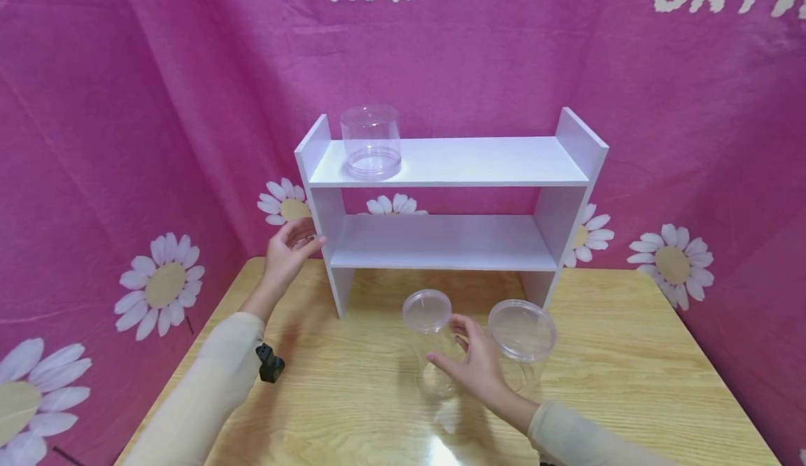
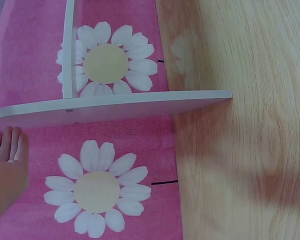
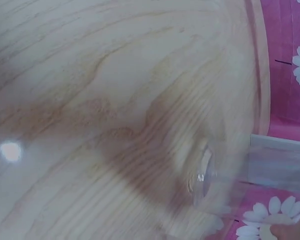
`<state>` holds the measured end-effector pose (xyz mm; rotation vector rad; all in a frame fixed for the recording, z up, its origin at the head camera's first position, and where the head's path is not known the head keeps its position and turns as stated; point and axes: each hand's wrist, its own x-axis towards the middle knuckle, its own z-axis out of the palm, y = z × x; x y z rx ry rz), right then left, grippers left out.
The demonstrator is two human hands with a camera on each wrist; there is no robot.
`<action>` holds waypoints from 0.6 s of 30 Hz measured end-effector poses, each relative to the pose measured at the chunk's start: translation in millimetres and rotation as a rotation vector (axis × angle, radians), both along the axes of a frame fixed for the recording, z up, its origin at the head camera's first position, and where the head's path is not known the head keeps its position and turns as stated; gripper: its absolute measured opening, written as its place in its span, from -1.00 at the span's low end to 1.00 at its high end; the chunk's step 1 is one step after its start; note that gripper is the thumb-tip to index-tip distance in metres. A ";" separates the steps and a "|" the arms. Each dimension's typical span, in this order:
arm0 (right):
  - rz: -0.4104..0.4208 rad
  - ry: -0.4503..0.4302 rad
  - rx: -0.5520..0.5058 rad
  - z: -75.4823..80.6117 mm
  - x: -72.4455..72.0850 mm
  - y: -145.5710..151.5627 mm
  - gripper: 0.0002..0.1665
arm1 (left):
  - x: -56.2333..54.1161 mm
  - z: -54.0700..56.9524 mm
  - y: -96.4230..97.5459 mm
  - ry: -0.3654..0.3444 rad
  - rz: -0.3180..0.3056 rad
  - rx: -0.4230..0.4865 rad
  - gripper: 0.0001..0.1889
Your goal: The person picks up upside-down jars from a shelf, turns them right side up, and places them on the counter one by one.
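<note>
In the head view my left hand point(image 1: 292, 249) is at the left side panel of the white shelf unit point(image 1: 441, 242), its thumb tip right at the panel's front edge. The left wrist view has that hand's fingers point(image 2: 11, 142) just beside the panel, holding nothing. My right hand point(image 1: 478, 364) grips a narrow clear jar point(image 1: 427, 312) from its right side, thumb across the front and fingers behind. The jar stands upright in front of the shelf. A wider clear jar point(image 1: 522, 329) is just right of that hand, partly hidden by it.
A third clear jar point(image 1: 371, 140) sits on the left of the top shelf. The unit stands near the back of the wooden table point(image 1: 352, 396). A pink curtain with daisies point(image 1: 157, 67) hangs behind and beside it.
</note>
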<state>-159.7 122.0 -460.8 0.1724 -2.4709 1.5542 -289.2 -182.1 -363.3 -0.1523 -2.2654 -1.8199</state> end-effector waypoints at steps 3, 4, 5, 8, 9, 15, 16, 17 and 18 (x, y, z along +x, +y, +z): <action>-0.031 0.010 0.006 -2.4 1.5 -1.4 -0.20 | -2.8 -1.6 -0.1 -0.037 0.009 -0.001 -0.44; -0.038 0.010 0.004 -3.5 2.0 -2.1 -0.20 | -3.2 -2.4 -0.4 -0.048 0.015 0.004 -0.45; -0.044 0.008 -0.001 -4.7 2.5 -2.8 -0.20 | -3.6 -3.3 -0.7 -0.059 0.019 0.014 -0.45; -0.050 -0.002 -0.031 -6.5 3.9 -4.1 -0.17 | -3.5 -4.7 -0.9 -0.082 0.022 0.043 -0.47; -0.051 -0.008 -0.042 -6.6 4.2 -4.4 -0.17 | -3.3 -4.9 -0.9 -0.088 0.020 0.045 -0.47; -0.057 -0.022 -0.040 -1.6 6.2 -5.1 -0.08 | -4.6 -5.9 -1.8 -0.097 0.007 0.051 -0.49; -0.058 -0.013 -0.034 0.3 6.7 -5.3 -0.06 | -5.1 -6.0 -2.1 -0.097 0.005 0.052 -0.49; -0.059 -0.001 -0.032 2.5 7.1 -5.5 -0.03 | -5.5 -6.0 -2.2 -0.097 0.005 0.053 -0.49; -0.059 0.015 -0.029 4.9 7.4 -5.7 -0.01 | -6.0 -6.2 -2.6 -0.095 0.003 0.052 -0.49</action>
